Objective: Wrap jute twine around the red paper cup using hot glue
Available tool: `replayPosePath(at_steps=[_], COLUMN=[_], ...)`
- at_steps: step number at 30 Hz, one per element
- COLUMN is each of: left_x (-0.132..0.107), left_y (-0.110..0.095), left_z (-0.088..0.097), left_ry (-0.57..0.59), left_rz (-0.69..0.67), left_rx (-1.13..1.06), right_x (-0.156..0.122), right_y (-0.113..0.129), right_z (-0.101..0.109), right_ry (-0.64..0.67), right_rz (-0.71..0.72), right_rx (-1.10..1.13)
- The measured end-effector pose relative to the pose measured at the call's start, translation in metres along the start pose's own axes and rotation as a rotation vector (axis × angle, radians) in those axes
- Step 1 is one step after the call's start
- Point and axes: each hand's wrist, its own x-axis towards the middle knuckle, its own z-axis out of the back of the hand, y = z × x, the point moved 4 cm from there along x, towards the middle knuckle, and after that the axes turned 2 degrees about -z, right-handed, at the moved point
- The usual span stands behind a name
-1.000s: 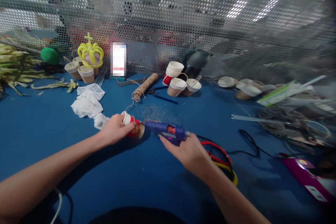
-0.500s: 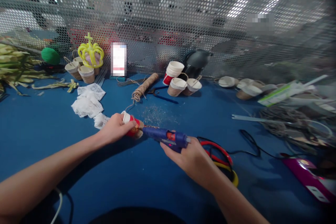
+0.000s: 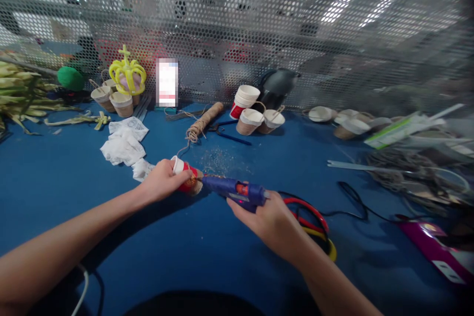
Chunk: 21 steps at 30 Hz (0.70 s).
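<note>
Your left hand (image 3: 161,180) pinches the tilted red cup (image 3: 190,186) — your right hand (image 3: 277,224) grips the blue glue gun (image 3: 225,186) pointing at it.

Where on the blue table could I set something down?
Bare table lies between the white wads and left arm, and between it and the right arm. Crowded: the back, with cups, twine and crown; the right, with string.

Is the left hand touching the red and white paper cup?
Touching: head view shows the left hand gripping the red and white paper cup, thumb across it.
</note>
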Motion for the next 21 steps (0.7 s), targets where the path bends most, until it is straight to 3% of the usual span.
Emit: replayPosePath(at_steps=[5,21], left_x=[0.0007,0.0005], left_y=[0.0002,0.0009], left_z=[0.0009,0.0004], left_ry=[-0.009,-0.008], left_rz=[-0.048,-0.03], left_rx=[0.077,0.081], right_x=[0.0003,0.0002], right_y=[-0.0003,0.0001], right_z=[-0.0009,0.0006], right_ry=[0.018,0.027], right_rz=[-0.067,-0.074], right_rx=[0.026,0.02])
